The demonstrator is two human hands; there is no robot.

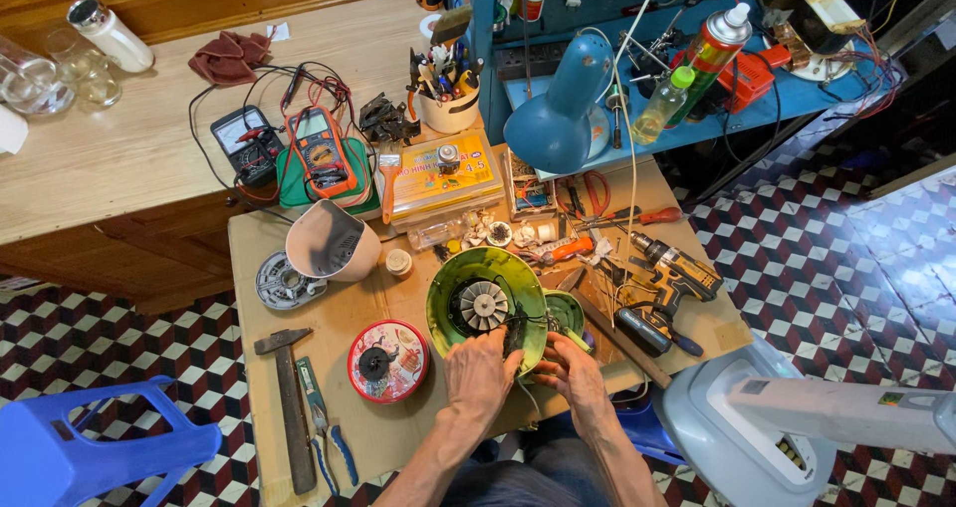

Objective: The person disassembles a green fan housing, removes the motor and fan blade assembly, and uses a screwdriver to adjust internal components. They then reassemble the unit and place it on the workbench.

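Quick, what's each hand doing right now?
Left hand: fingers curled, gripping the green round housing by its near rim.
Right hand: fingers bent, touching the housing's side; grip unclear.

A blue desk lamp (561, 109) stands at the bench's far edge. Left of it sit a yellow box (443, 176) and an orange multimeter (321, 148). Nearer than the lamp lies a cordless drill (669, 273); far left, a hammer (287, 392).

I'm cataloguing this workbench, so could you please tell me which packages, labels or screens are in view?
Flat yellow rectangular box: bench's far middle, red-and-blue printing.
Round red tin lid: left of the left hand, pictured label.
Orange-edged multimeter: on green pad, small grey screen.
Red-and-green spray can: blue shelf, white cap.
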